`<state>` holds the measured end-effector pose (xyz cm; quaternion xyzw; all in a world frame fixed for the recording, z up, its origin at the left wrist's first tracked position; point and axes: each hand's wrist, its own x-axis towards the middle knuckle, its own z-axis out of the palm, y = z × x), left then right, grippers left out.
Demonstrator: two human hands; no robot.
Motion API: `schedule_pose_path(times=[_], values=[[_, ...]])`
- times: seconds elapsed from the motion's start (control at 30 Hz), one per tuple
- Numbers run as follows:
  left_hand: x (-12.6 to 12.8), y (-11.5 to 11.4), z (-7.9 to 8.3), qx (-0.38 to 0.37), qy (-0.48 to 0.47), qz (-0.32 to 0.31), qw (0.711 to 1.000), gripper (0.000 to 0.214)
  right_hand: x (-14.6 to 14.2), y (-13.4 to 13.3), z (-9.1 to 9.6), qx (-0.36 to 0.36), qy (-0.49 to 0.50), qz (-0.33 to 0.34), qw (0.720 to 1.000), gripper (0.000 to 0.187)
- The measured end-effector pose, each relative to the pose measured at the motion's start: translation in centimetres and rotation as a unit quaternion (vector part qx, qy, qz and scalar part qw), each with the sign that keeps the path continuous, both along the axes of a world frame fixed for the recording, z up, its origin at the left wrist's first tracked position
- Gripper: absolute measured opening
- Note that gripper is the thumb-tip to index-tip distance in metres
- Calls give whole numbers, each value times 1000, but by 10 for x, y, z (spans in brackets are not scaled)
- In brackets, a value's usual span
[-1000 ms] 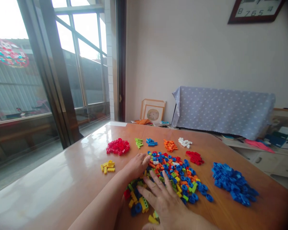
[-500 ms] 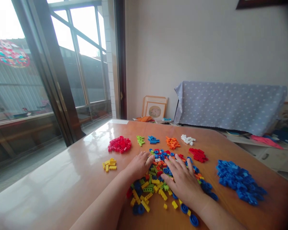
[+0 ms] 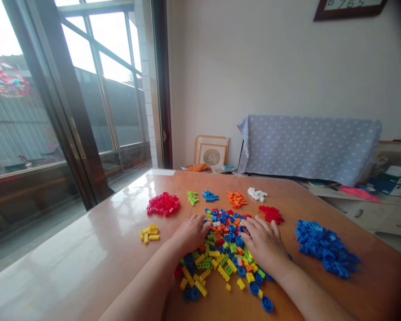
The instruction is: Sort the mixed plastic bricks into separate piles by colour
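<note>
A mixed pile of toy building bricks (image 3: 225, 256) in yellow, green, blue, red and orange lies between my hands. My left hand (image 3: 193, 232) rests at the pile's left edge, palm down, with the thumb apart from the fingers. At the right edge, my right hand (image 3: 265, 243) lies over the bricks with its fingers spread and stretched out. Neither hand visibly grips a brick, though the undersides of both are hidden. Several round blue pieces (image 3: 267, 304) sit at the near end of the pile.
Single-colour heaps surround the pile on the wooden table (image 3: 87, 267): crimson (image 3: 163, 204), yellow (image 3: 149, 233), green (image 3: 192, 198), light blue (image 3: 210, 196), orange (image 3: 236, 199), white (image 3: 257, 194), red (image 3: 271, 214) and a large blue one (image 3: 325, 247).
My right hand has moved from the pile's middle toward its right edge, uncovering bricks there. My left hand stays at the left edge. The camera view has shifted slightly.
</note>
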<state>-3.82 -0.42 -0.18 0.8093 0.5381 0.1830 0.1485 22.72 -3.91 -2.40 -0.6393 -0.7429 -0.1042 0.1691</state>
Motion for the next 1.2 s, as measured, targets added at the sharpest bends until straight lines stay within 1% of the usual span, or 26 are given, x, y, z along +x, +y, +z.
schedule_pose_path(times=[0.1,0.23,0.37,0.5,0.6,0.67,0.83,0.9,0.97,1.07,1.2], values=[[0,0,-2,7,-14,0,1000,49,4,2,0,26,13,6,1000,39],[-2,1,-3,14,-52,-5,999,42,4,3,1,51,32,51,997,35],[-3,0,5,-8,-123,7,992,40,2,3,2,61,43,84,994,33],[-4,-2,17,-44,-213,9,976,40,0,3,1,69,59,109,990,33],[-6,0,18,-62,-264,6,963,42,0,2,0,69,76,130,986,33],[-10,4,15,-57,-270,10,961,43,-1,2,-1,69,89,140,984,32],[-18,10,6,4,-202,26,979,37,-2,2,-3,70,110,145,981,30],[-18,9,5,18,-141,34,989,33,-2,3,-4,70,112,145,981,29],[-15,6,6,42,-59,33,997,32,-3,3,-5,72,114,147,980,29],[-9,3,7,65,25,21,997,31,-4,2,-4,72,116,156,978,28],[-3,3,4,64,54,23,996,24,-7,-1,-1,73,123,164,976,28]])
